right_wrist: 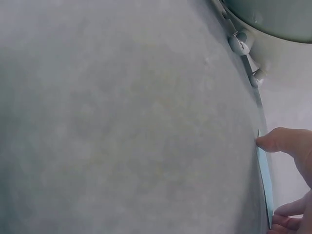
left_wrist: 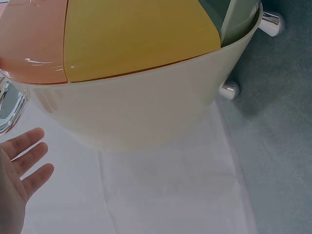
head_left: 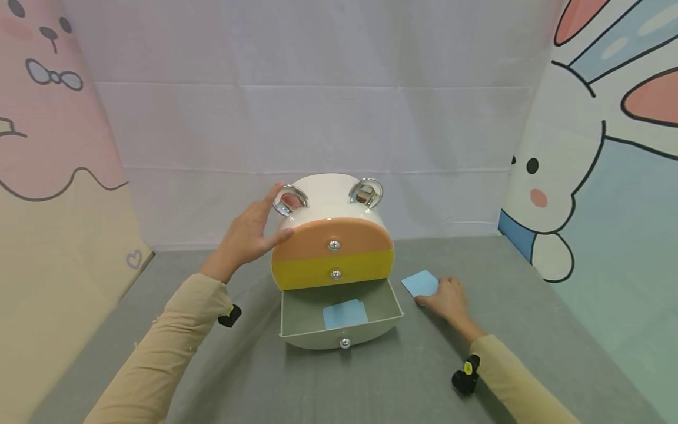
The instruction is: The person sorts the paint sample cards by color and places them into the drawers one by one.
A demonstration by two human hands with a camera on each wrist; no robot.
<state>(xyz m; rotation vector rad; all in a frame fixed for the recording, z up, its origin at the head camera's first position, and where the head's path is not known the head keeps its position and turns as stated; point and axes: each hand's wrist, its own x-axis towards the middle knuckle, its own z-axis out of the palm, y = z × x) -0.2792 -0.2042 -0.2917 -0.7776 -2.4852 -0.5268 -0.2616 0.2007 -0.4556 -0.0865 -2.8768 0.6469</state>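
Note:
A small rounded cabinet [head_left: 333, 197] with a white body and silver ears stands on the grey table. Its orange drawer [head_left: 304, 242] and yellow drawer [head_left: 304, 274] are in, while the grey-green bottom drawer [head_left: 302, 330] is pulled out. Light blue cards [head_left: 345, 314] lie inside that drawer. My left hand [head_left: 246, 238] is at the cabinet's upper left, fingers spread and straight beside the left ear [head_left: 290, 200], thumb by the orange front. Right of the cabinet, my right hand [head_left: 447, 300] pinches a light blue card [head_left: 421, 284] by its edges, thumb [right_wrist: 278, 140] on one side and fingers opposite.
The grey tabletop [head_left: 243, 377] extends around the cabinet. Behind it hangs a white cloth [head_left: 318, 123]. Cartoon-printed panels flank the table, a pink and cream one [head_left: 58, 147] on the left and a rabbit one [head_left: 625, 235] on the right.

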